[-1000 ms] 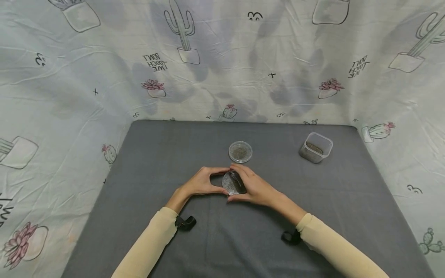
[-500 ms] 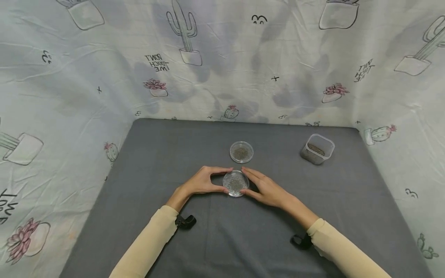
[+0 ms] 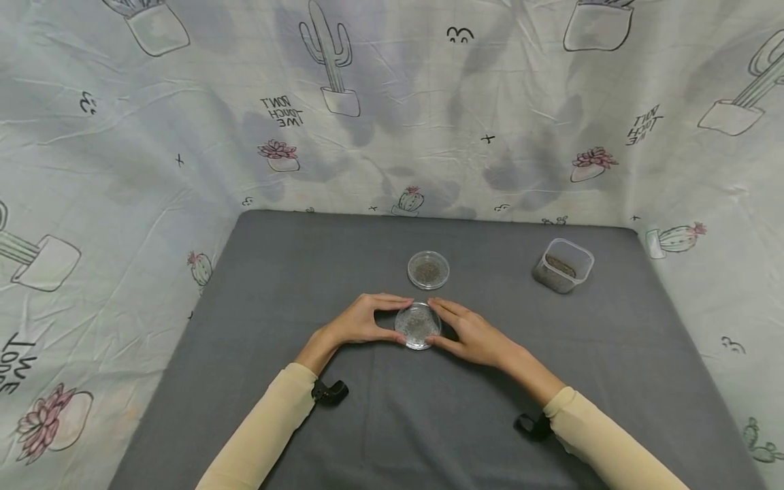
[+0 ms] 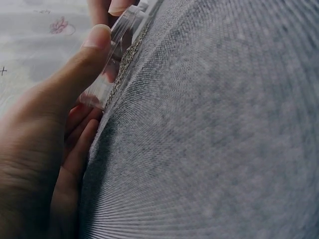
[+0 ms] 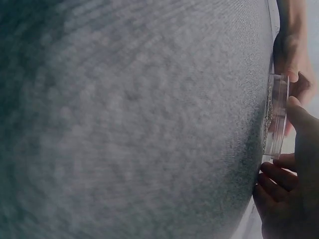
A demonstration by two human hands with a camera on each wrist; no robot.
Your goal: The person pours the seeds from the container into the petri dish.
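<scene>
While both forearms reach forward over the grey desk (image 3: 294,272), the left hand (image 3: 355,323) curves its thumb and forefinger around the left edge of a round clear dish (image 3: 418,325) with dark grains, so this grip pinches the dish. The right hand (image 3: 474,333) lies low at the right edge, with fingers nearly straight and touching the rim; its grip is not closed. This dish sits flat on the desk, near a second round dish (image 3: 428,269). A square clear container (image 3: 563,265) stands well apart at the right.
</scene>
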